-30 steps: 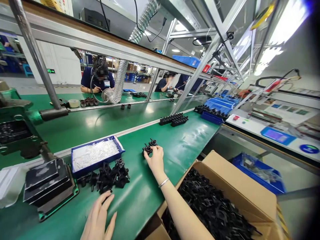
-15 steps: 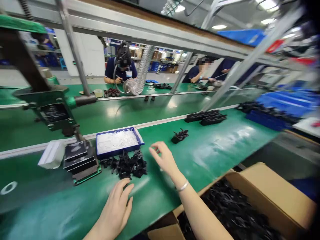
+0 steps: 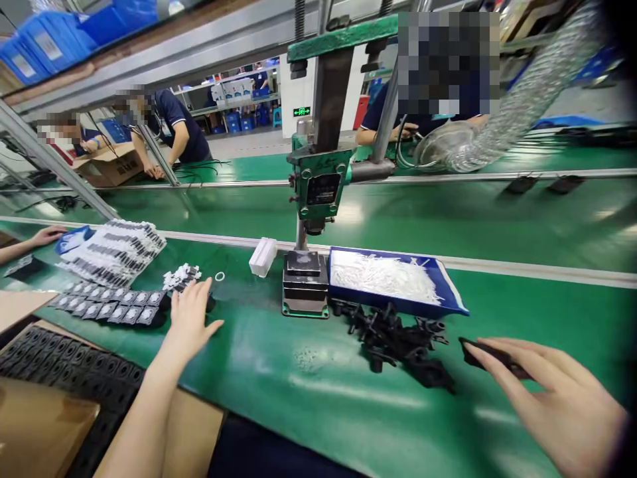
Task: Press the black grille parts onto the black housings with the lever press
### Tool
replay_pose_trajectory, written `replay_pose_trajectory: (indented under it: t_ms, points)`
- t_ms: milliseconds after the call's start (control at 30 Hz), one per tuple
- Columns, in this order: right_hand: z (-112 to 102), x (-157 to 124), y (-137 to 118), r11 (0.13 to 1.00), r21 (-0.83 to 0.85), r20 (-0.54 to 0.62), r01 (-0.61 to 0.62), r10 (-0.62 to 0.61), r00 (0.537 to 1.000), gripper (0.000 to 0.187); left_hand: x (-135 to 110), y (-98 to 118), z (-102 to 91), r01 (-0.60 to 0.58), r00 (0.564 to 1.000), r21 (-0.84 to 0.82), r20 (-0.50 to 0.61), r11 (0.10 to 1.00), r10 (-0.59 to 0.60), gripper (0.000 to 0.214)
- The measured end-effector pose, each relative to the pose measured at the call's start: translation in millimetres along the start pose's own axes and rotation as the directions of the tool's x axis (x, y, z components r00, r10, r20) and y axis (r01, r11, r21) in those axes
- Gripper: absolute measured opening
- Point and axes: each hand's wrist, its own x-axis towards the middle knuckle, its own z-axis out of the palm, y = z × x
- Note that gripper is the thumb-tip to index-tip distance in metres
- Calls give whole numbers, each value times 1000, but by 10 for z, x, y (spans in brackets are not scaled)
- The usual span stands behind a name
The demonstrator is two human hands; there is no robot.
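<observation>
My left hand [image 3: 192, 318] lies with fingers spread on the green belt [image 3: 308, 392], its fingertips on the right end of a row of small grey-topped black parts [image 3: 107, 311]. A small heap of white pieces [image 3: 182, 275] and a white ring [image 3: 219, 275] sit just beyond it. My right hand [image 3: 562, 401] is at the lower right, thumb and fingers closed on a black plastic part [image 3: 480, 355]. A pile of black plastic parts [image 3: 393, 338] lies left of that hand, in front of a blue tray of white pieces [image 3: 393, 279].
A green hand press [image 3: 318, 189] stands at the middle with a black fixture [image 3: 304, 285] under it and a white block [image 3: 263, 255] beside it. Black trays [image 3: 64, 372] and cardboard [image 3: 34, 425] sit lower left. Another person's hand [image 3: 47, 234] rests far left; co-workers sit across the belt.
The view has swung left, so the press now stands in the middle. My right hand left the small cluster on the belt and now pinches a black part. My left hand moved to the row of parts.
</observation>
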Motion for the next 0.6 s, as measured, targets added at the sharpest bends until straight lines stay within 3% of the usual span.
replay_pose_trajectory:
  t_ms: [67,133,233,300,367,433,500,600]
  points:
    - [23,-44,-394,991,51,-41,124,-122,992,19,-55,-163,-7,92,996,-6,5,996,-92,82]
    - [185,-178,-713,943,146,17,298,-303,953,22,-120,-204,18,232,972,-80,-22,969,-234,85]
    - [513,-467,-965,836,265,164,480,-529,832,30,-215,-167,85,407,906,-177,-48,896,-421,83]
    - [632,-620,-1022,803,318,277,504,-587,760,27,-289,-116,124,439,889,-166,-57,883,-453,79]
    - [625,-695,-1050,805,376,384,460,-586,713,20,-380,-24,158,388,915,-141,-60,911,-399,73]
    - [555,-704,-1085,823,426,446,376,-553,704,24,-478,138,200,241,966,-158,-56,958,-253,65]
    - [511,-693,-1133,853,444,440,274,-475,762,33,-560,381,255,37,996,-218,-68,975,-53,56]
    - [576,-710,-1195,908,408,395,98,-272,877,31,-617,826,348,-218,976,-306,-88,927,200,51]
